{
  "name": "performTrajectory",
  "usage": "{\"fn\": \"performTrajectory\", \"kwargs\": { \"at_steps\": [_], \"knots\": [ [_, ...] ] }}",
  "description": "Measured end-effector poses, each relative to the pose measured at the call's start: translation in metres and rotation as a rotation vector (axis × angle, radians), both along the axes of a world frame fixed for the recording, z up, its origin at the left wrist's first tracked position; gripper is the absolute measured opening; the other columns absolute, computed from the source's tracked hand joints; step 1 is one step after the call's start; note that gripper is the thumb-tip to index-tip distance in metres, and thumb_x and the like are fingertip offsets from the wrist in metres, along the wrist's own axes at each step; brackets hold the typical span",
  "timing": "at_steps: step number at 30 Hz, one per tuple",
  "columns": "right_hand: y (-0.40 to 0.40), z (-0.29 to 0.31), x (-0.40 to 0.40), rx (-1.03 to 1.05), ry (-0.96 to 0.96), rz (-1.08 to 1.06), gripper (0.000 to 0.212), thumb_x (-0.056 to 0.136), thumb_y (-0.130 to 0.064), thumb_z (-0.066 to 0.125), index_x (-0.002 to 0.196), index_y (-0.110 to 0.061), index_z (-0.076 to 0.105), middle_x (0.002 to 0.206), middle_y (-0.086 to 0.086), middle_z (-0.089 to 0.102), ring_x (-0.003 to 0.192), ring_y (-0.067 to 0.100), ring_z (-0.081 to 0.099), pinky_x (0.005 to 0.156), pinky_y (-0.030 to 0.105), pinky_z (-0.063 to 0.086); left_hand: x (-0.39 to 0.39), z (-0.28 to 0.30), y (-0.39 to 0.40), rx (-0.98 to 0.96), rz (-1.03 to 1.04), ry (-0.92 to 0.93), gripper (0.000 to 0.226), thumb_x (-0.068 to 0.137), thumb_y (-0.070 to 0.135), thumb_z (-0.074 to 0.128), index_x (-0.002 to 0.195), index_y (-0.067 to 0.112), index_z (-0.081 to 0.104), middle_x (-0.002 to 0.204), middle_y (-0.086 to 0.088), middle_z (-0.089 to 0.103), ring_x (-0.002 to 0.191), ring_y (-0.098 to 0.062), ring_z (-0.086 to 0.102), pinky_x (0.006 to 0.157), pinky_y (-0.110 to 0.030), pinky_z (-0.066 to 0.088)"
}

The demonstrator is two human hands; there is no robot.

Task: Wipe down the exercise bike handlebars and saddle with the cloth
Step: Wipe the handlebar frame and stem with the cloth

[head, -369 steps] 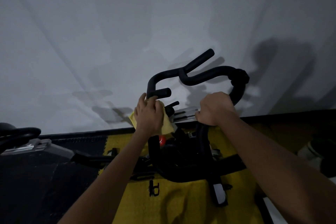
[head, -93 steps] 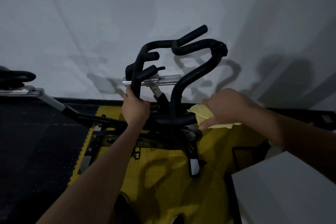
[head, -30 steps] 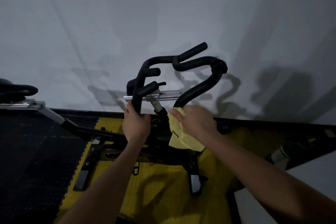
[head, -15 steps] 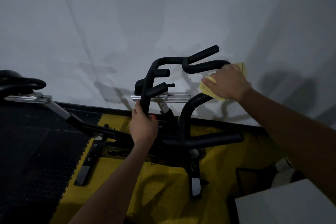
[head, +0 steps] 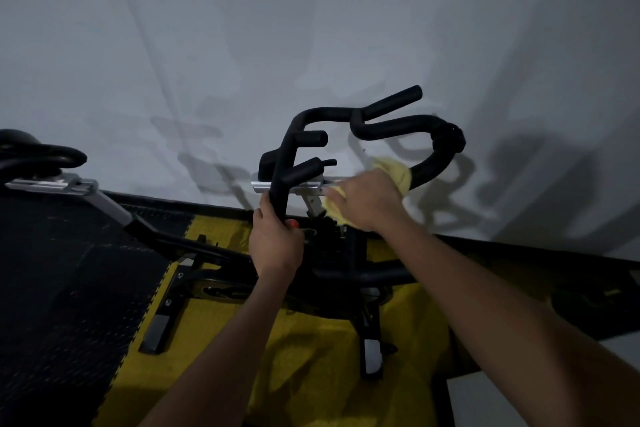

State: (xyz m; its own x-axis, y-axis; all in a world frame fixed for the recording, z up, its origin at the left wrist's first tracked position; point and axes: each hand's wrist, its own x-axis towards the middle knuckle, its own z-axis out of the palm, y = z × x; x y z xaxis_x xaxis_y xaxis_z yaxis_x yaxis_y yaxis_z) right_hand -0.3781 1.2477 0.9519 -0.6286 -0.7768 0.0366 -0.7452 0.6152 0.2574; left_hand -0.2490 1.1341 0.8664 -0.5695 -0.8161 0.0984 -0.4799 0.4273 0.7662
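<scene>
The black foam handlebars (head: 391, 125) of the exercise bike rise in the middle of the view. My left hand (head: 275, 241) grips the lower end of the left bar. My right hand (head: 367, 199) holds the yellow cloth (head: 396, 172) wrapped round the right bar, partway down its curve. The cloth pokes out above and to the left of my fingers. The black saddle (head: 38, 152) sits at the far left on its silver rail.
A silver slider bracket (head: 298, 185) crosses between the two bars. The bike frame (head: 194, 243) and its front foot (head: 372, 350) stand on a yellow mat (head: 311, 374) beside black floor tiles (head: 52, 288). A pale wall (head: 311, 28) lies close behind. A white surface (head: 519, 402) fills the lower right corner.
My right hand has slid the cloth down the right bar from its upper bend to the lower curve. My left hand keeps its grip on the left bar.
</scene>
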Motion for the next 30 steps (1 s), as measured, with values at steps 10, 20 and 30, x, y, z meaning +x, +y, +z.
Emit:
{"fn": "performTrajectory", "kwargs": {
  "at_steps": [10, 20, 30],
  "knots": [
    [0.043, 0.095, -0.046, -0.482, -0.085, 0.009, 0.056, 0.101, -0.064, 0.035, 0.103, -0.022, 0.072, 0.08, 0.006, 0.069, 0.082, 0.03, 0.065, 0.07, 0.032, 0.035, -0.001, 0.002, 0.001, -0.007, -0.011, 0.027, 0.064, 0.088, 0.015, 0.062, 0.144, 0.025, 0.034, 0.124, -0.001, 0.055, 0.095, -0.022, 0.063, 0.065, -0.028, 0.045],
    [0.04, 0.028, -0.055, 0.043, 0.129, -0.07, 0.065, 0.105, -0.052, 0.02, 0.094, -0.019, 0.074, 0.082, 0.006, 0.071, 0.071, 0.023, 0.055, 0.078, 0.038, 0.036, -0.001, 0.003, 0.001, 0.023, -0.006, 0.025, 0.073, 0.083, 0.019, 0.069, 0.145, 0.029, 0.032, 0.125, 0.002, 0.054, 0.094, -0.02, 0.063, 0.068, -0.032, 0.056],
    [0.005, -0.014, -0.004, -0.083, 0.001, 0.045, 0.068, 0.104, -0.059, 0.019, 0.077, -0.022, 0.069, 0.068, -0.002, 0.062, 0.07, 0.016, 0.058, 0.092, 0.041, 0.044, 0.002, 0.009, 0.003, 0.036, -0.012, 0.023, 0.071, 0.083, 0.012, 0.062, 0.146, 0.026, 0.033, 0.129, -0.001, 0.054, 0.099, -0.023, 0.063, 0.074, -0.039, 0.058]
  ]
}}
